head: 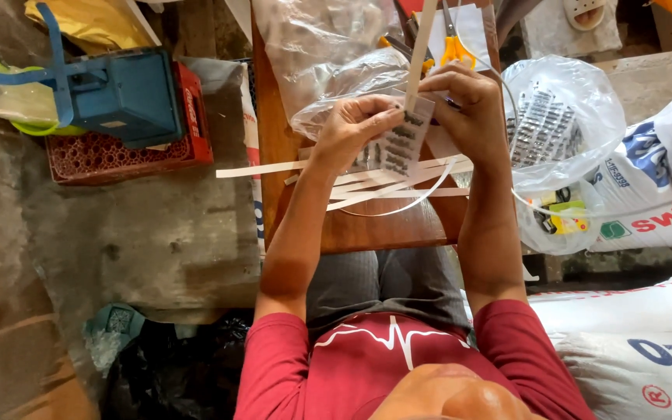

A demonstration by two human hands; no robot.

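Head view, white strip [420,47] upright, long axis vertical

Both hands raised together, fingers pinching

Left hand [351,124] and right hand [472,105] meet at chest height, forearms angled inward from red sleeves, fingertips curled closed in a pinch.

Soft daylight; sharp centre; warped edges
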